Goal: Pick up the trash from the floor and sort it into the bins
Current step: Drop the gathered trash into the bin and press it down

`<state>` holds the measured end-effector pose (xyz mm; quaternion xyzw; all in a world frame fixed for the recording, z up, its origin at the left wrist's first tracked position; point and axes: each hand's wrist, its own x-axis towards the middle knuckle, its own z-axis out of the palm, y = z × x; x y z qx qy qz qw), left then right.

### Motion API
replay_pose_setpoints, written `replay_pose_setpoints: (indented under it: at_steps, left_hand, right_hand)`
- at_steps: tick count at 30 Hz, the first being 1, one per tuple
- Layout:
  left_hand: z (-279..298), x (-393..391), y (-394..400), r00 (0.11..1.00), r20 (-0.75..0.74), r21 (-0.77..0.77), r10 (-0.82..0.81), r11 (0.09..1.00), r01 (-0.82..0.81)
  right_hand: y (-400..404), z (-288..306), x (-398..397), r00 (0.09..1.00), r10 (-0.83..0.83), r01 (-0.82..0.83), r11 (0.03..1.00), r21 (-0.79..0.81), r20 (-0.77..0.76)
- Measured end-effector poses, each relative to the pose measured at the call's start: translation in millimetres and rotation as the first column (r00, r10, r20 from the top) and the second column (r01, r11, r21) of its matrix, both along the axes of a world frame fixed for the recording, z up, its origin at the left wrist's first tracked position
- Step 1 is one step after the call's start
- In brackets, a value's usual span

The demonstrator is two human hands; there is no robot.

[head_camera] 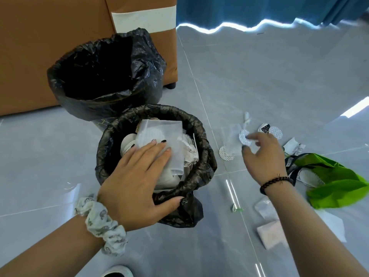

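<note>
Two bins lined with black bags stand on the grey tile floor. The near bin is full of white trash, with a clear plastic bag on top. My left hand lies flat on that bag, fingers spread, thumb over the rim. The far bin looks dark inside; I cannot see its contents. To the right, my right hand pinches a round foil seal just above the floor. Two more seals and a clear bag lie beside it.
A green bag with black straps lies at the right, with torn wrappers near it. A pink pad, white paper and small scraps lie nearer me. A brown sofa stands behind the bins, a blue curtain beyond.
</note>
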<state>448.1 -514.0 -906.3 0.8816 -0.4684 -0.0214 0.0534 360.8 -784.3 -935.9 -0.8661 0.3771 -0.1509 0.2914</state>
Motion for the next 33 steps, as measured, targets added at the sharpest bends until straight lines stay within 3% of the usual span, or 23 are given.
replay_pose_setpoints:
  at_steps: [1,3,5,8,10,13,20,27,33]
  left_hand:
    - [0.1,0.1,-0.6,1.0,0.003,-0.006,-0.005,1.0,0.005]
    - [0.0,0.7,-1.0,1.0,0.007,-0.023,-0.015,1.0,0.015]
    - [0.1,0.5,-2.0,1.0,0.005,-0.035,-0.018,0.999,0.018]
    - [0.9,-2.2,-6.2,1.0,0.007,-0.042,-0.011,0.999,0.012]
    - [0.9,-3.6,-8.5,1.0,0.015,-0.045,-0.008,0.999,0.008]
    - [-0.9,-4.4,-8.7,1.0,0.015,-0.032,0.003,0.999,-0.003]
    - [5.3,-3.5,-7.0,0.998,-0.065,-0.106,0.021,0.994,-0.028]
    - [73.9,-28.3,-36.0,0.948,-0.315,-0.27,-0.051,0.962,-0.038]
    - [169.5,-51.1,-54.9,0.94,-0.278,-0.092,-0.2,0.979,0.181]
  right_hand:
    - [-14.9,-10.6,-7.4,0.966,0.008,-0.013,1.0,-0.017,-0.26]
    - [-29.8,-32.9,-24.9,0.758,0.022,-0.029,1.0,0.0,-0.652]
    - [-32.5,-57.3,-44.7,0.578,0.012,0.023,0.999,0.031,-0.816]
    - [-29.0,-90.8,-79.3,0.495,0.01,0.166,0.981,0.105,-0.869]
    - [-22.2,-107.5,-101.6,0.538,0.04,0.172,0.973,0.156,-0.842]
    - [-15.2,-116.2,-124.0,0.599,0.024,0.036,0.998,0.057,-0.801]
    - [-32.0,-68.8,-121.8,0.667,0.024,-0.044,0.999,-0.008,-0.745]
    - [-31.1,43.5,-127.7,0.709,0.085,-0.116,0.993,0.003,-0.7]
    - [0.2,165.3,-134.9,0.864,0.17,-0.153,0.985,0.075,-0.474]
